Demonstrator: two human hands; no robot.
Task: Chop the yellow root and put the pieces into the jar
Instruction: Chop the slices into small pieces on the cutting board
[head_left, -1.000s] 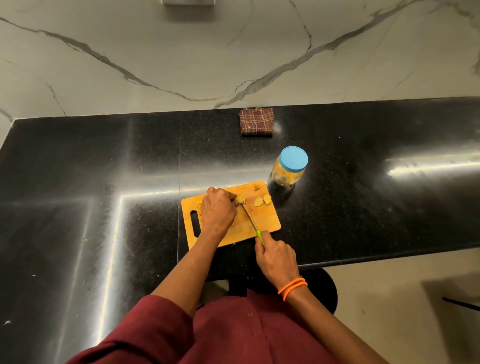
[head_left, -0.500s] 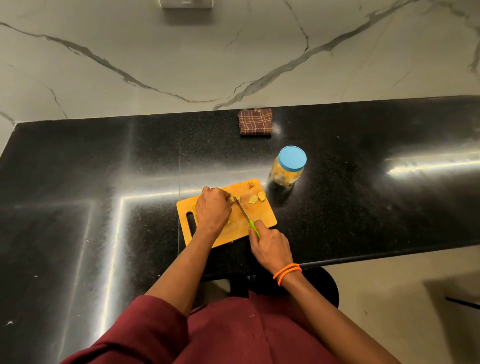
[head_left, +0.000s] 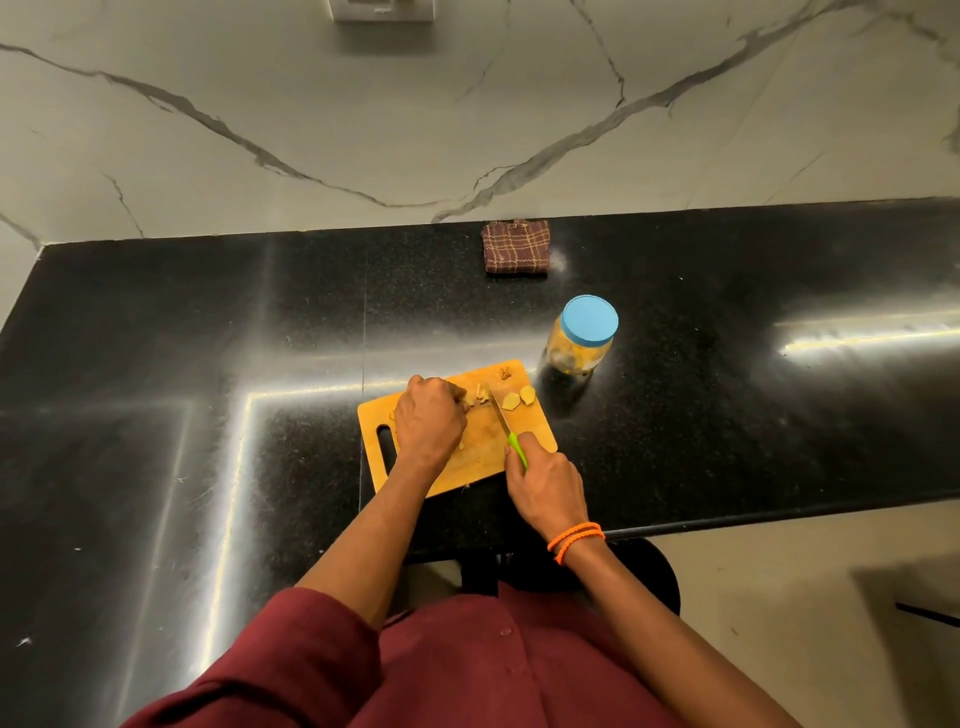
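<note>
A wooden cutting board (head_left: 483, 462) lies on the black counter. My left hand (head_left: 428, 423) holds the yellow root (head_left: 470, 401) down on the board; most of the root is hidden under my fingers. My right hand (head_left: 545, 486) grips a knife (head_left: 501, 415) by its green handle, the blade pointing up the board just right of the root. Two cut yellow slices (head_left: 519, 398) lie to the right of the blade. A clear jar (head_left: 579, 343) with a blue lid on stands past the board's far right corner, with yellow pieces inside.
A folded brown checked cloth (head_left: 515, 246) lies near the marble wall at the back. The black counter (head_left: 208, 364) stretches wide to both sides; its front edge runs just below my right wrist. A dark stool (head_left: 654, 577) stands under me.
The knife blade has shifted a little along the root between cuts. The view has drifted slightly. My left hand stays on the root.
</note>
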